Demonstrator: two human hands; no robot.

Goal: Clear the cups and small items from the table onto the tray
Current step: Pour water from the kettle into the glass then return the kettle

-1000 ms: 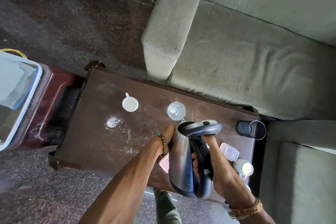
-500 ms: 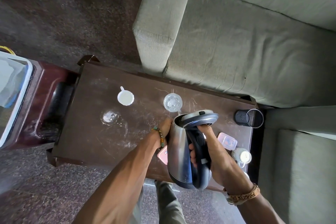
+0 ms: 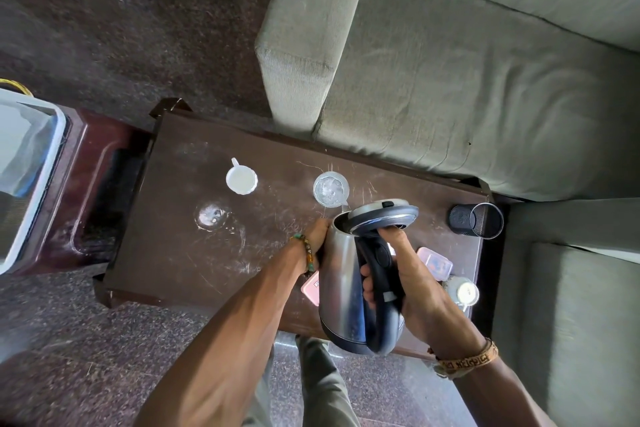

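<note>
My right hand (image 3: 412, 284) grips the black handle of a steel kettle (image 3: 341, 284) held over the dark table (image 3: 166, 253). The kettle tilts with its spout just above a clear glass (image 3: 330, 189). My left hand (image 3: 317, 234) touches the kettle's left side near the spout, and its fingers are hidden behind the kettle. A white cup (image 3: 241, 179) and a second clear glass (image 3: 210, 216) stand further left. At the right end are a black mesh cup (image 3: 477, 220), a small plastic box (image 3: 434, 262) and a white-lidded jar (image 3: 464, 291). A pink phone (image 3: 311, 288) lies under my left wrist.
A dark red wooden tray-like stand (image 3: 90, 163) adjoins the table's left end, with a white bin (image 3: 31, 163) beyond it. A grey sofa (image 3: 450, 87) runs along the far side and another cushion (image 3: 571, 322) sits at the right. The floor is dark stone.
The kettle has tipped a little further toward the clear glass, bringing its spout closer to the rim. Both hands stay on the kettle. The cups have not moved.
</note>
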